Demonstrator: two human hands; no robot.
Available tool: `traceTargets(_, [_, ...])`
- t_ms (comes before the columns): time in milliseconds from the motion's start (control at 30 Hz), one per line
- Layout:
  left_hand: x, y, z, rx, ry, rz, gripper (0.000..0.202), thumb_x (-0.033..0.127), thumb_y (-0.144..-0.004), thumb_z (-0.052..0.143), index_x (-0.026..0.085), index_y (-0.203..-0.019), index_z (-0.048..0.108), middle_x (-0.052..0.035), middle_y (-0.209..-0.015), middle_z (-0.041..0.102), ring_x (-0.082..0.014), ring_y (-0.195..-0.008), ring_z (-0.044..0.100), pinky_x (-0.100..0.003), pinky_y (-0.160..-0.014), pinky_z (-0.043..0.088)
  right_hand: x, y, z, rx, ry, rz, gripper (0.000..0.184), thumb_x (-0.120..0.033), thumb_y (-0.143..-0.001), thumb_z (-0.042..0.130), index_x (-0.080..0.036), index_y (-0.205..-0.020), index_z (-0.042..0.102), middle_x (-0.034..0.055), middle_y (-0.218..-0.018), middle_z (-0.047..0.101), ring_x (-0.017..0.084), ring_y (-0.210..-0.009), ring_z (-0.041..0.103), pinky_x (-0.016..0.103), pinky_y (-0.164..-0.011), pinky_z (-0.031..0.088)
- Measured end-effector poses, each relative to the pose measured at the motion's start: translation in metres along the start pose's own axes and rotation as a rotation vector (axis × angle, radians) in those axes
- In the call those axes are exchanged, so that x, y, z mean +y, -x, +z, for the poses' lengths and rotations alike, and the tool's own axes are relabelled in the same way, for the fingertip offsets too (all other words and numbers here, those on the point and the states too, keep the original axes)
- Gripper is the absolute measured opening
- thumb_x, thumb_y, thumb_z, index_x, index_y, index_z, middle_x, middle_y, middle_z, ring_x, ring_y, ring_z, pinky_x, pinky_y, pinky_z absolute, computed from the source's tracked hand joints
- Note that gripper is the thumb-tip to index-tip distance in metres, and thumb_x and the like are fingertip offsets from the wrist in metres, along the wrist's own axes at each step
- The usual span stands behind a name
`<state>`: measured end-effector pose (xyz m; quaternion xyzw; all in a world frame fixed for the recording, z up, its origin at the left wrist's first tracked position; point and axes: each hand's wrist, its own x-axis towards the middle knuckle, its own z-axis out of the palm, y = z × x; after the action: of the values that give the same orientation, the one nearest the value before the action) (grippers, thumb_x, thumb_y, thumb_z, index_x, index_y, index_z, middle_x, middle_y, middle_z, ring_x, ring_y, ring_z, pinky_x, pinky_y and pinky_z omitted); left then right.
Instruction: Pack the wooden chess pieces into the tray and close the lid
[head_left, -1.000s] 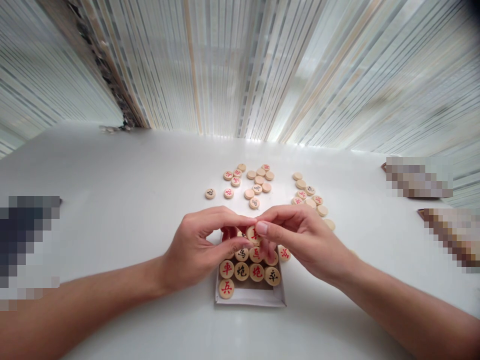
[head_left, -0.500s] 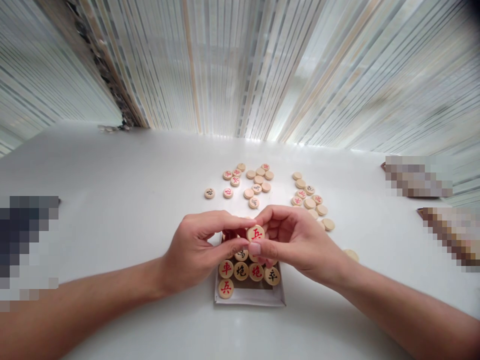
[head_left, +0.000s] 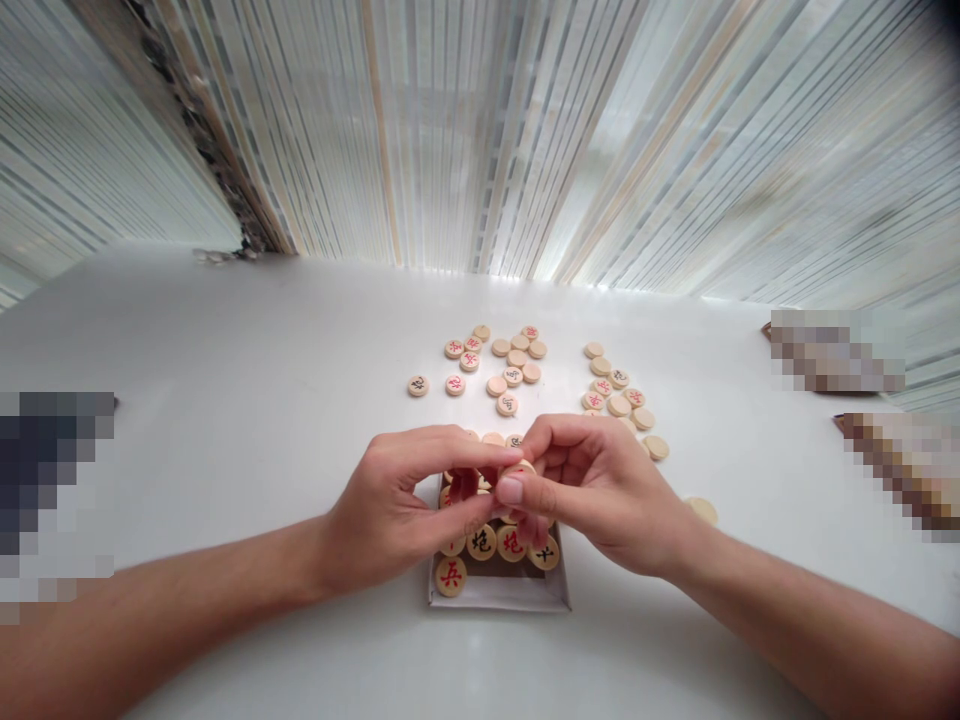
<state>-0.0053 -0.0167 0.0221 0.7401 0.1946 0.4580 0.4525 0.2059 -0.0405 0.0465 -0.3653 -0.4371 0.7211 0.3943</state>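
Note:
Both my hands meet above a small white box (head_left: 498, 596) that holds several round wooden chess pieces marked in red or black. My right hand (head_left: 592, 490) pinches one wooden piece (head_left: 517, 468) between thumb and fingers, now tipped so its face is mostly hidden. My left hand (head_left: 409, 500) is curled beside it, thumb and forefinger closed near the same piece; what it holds is hidden. A piece with a red character (head_left: 451, 576) lies at the box's near left corner.
Loose wooden pieces lie in two clusters on the white table (head_left: 247, 400), one beyond my hands (head_left: 504, 362) and one to the right (head_left: 621, 398). A single piece (head_left: 702, 510) sits right of my right wrist. Striped curtains hang behind. Blurred items sit at both table sides.
The red-marked piece in my right hand has tipped and sunk lower, its face no longer showing. Both hands have dropped slightly towards the box.

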Motion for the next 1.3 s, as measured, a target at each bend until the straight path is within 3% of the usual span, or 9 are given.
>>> traceTargets(400, [0.001, 0.002, 0.002, 0.053, 0.044, -0.096, 0.026, 0.008, -0.087, 0.083, 0.018, -0.111, 0.081, -0.0044, -0.093, 0.082, -0.012, -0.073, 0.071, -0.023, -0.068, 0.058, -0.001, 0.005, 0.003, 0.015, 0.151, -0.072, 0.023, -0.028, -0.082, 0.092, -0.014, -0.084, 0.074, 0.003, -0.066, 0.077, 0.013, -0.057, 0.073, 0.017, -0.052, 0.058])
traceTargets(700, [0.002, -0.001, 0.002, 0.08, 0.056, -0.114, 0.021, 0.012, -0.086, 0.084, 0.016, -0.106, 0.082, -0.0085, -0.089, 0.083, -0.0153, -0.07, 0.072, -0.026, -0.065, 0.06, -0.001, 0.009, 0.0, -0.013, 0.219, -0.106, 0.018, -0.032, -0.091, 0.085, -0.016, -0.092, 0.076, 0.0054, -0.074, 0.08, 0.016, -0.063, 0.077, 0.023, -0.059, 0.064])
traceTargets(1000, [-0.001, 0.001, 0.003, 0.15, 0.049, -0.101, 0.021, 0.003, -0.083, 0.081, 0.014, -0.101, 0.08, -0.0071, -0.087, 0.08, -0.0128, -0.067, 0.069, -0.025, -0.062, 0.059, 0.003, 0.007, -0.007, -0.018, 0.592, -0.443, 0.012, -0.018, -0.101, 0.069, -0.018, -0.11, 0.077, 0.0061, -0.091, 0.083, 0.015, -0.076, 0.078, 0.022, -0.066, 0.064])
traceTargets(1167, [-0.004, 0.0, 0.0, 0.131, -0.024, -0.004, 0.022, 0.001, -0.083, 0.079, 0.016, -0.1, 0.079, -0.0083, -0.09, 0.079, -0.0153, -0.075, 0.071, -0.026, -0.065, 0.059, -0.001, 0.006, -0.008, 0.043, 0.835, -0.624, 0.019, -0.013, -0.097, 0.072, -0.022, -0.113, 0.079, 0.0056, -0.096, 0.083, 0.017, -0.081, 0.079, 0.027, -0.072, 0.063])
traceTargets(1300, [-0.003, -0.001, 0.0, 0.13, -0.046, 0.02, 0.022, 0.002, -0.084, 0.081, 0.017, -0.1, 0.08, -0.0087, -0.09, 0.079, -0.0152, -0.075, 0.07, -0.026, -0.065, 0.059, -0.004, 0.006, -0.007, 0.062, 0.903, -0.712, 0.02, -0.014, -0.097, 0.072, -0.025, -0.111, 0.081, 0.0072, -0.096, 0.082, 0.021, -0.084, 0.077, 0.032, -0.071, 0.062])
